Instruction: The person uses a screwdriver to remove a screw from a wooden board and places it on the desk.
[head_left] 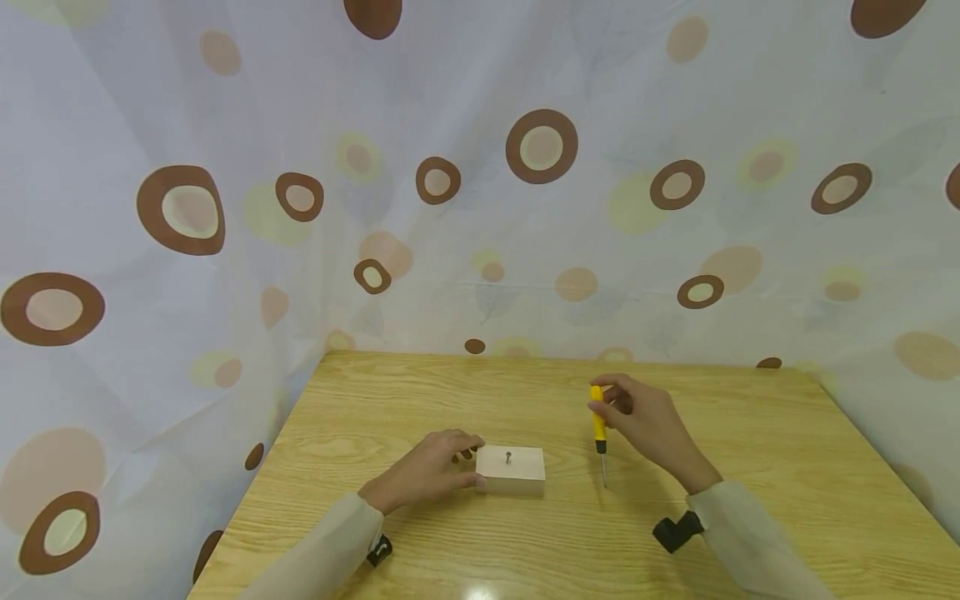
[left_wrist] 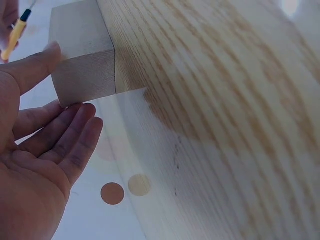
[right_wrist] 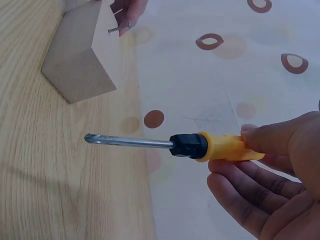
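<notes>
The left hand [head_left: 427,468] grips the left end of a wooden block [head_left: 512,485], thumb at the near side and fingers at the far side, set narrow around it. The right hand [head_left: 648,427] holds a screwdriver [head_left: 597,423] by its yellow handle, between thumb and fingers. The block lies between the hands, just beside the left one; the screwdriver is to the left of the right palm, apart from the block.

A screw [head_left: 508,457] sticks up from the block's top, to the right of the left fingertips, its head clear of the wood. Light sleeves [head_left: 750,533] run back from both hands, with a black device [head_left: 678,532] below the right wrist. Under both hands spreads the worktop [head_left: 757,433], and beyond them, and out to either side, hangs a spotted cloth [head_left: 465,92].

The screwdriver's long axis is close to upright, handle uppermost, its metal tip pointing down at the worktop. The block's long axis runs sideways, from the left hand toward the right hand's side. The screw stands nearly upright, leaning a little.
</notes>
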